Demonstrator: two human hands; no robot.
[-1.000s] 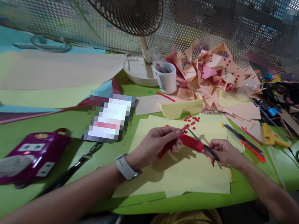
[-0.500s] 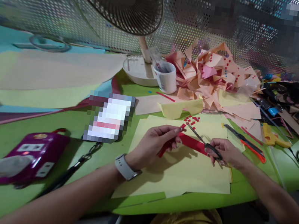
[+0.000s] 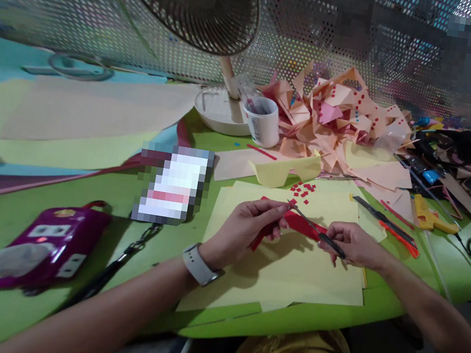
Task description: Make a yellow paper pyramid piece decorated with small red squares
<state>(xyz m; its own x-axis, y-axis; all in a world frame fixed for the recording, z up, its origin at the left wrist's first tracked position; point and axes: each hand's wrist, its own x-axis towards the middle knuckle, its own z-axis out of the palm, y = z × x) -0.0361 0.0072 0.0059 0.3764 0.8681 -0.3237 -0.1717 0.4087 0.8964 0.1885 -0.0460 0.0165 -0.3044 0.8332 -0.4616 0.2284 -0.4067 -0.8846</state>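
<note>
Scissors (image 3: pixel 309 221) have shifted slightly toward the left hand (image 3: pixel 250 220) since half a second ago, their tip now at the end of the red strip (image 3: pixel 301 226); to me that suggests cutting is under way. That flat strip is held over the matte yellow sheets (image 3: pixel 290 283), the left grip pinching it closely between thumb and fingers, while the right hand (image 3: pixel 349 242) wraps the black handles. Whether the slim blades are parted, I cannot tell. Just beyond lie small red squares (image 3: pixel 296 194), crisp-cornered. Farther off, a creased, jagged peach paper heap (image 3: pixel 296 148) sits beside a smooth white mug (image 3: pixel 266 130) on the green worktop (image 3: pixel 234 326).
</note>
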